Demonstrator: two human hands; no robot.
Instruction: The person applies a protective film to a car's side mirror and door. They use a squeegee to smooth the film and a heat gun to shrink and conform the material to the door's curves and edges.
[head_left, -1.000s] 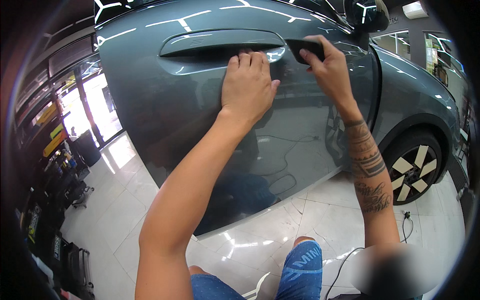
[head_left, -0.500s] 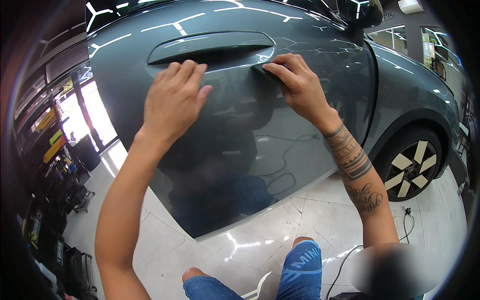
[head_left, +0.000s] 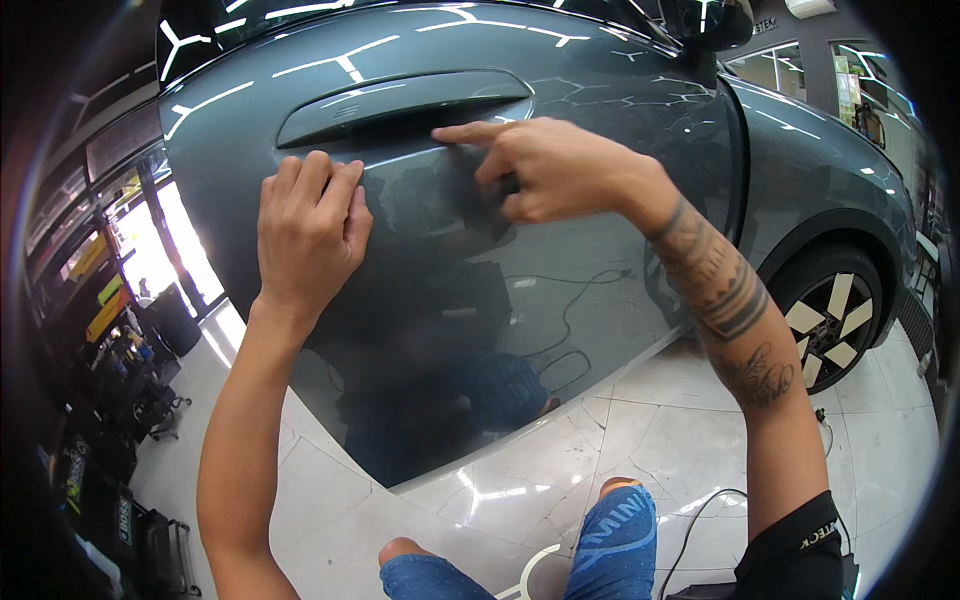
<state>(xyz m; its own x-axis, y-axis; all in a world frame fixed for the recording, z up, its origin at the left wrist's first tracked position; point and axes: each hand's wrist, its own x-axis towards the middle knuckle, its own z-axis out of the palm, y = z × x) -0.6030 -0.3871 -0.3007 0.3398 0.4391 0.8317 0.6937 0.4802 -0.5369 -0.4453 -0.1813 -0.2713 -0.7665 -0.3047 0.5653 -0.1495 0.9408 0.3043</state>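
Note:
A grey-green car door (head_left: pixel 400 270) fills the middle of the view, with a long door handle (head_left: pixel 345 108) across its upper part. Just below the handle's left end, my left hand (head_left: pixel 308 220) has its fingers bent and pressed together at the door surface. Whatever may be between its fingertips is hidden. My right hand (head_left: pixel 560 170) reaches in from the right, index finger stretched out to the panel just under the handle. Its other fingers curl around a small dark piece (head_left: pixel 509 184), mostly covered by the hand. Reflections blur the panel beneath both hands.
A front wheel (head_left: pixel 830 320) with pale spokes stands at the right, below a side mirror (head_left: pixel 712 22). Black cable (head_left: pixel 690 530) lies on the tiled floor (head_left: pixel 540 480) beside my knees. Carts and shelves (head_left: pixel 110 370) line the left side near a bright glass doorway.
My right hand has moved left along the handle's lower edge, its index finger now stretched out. My left hand has shifted slightly down and left, its fingers more closely bent.

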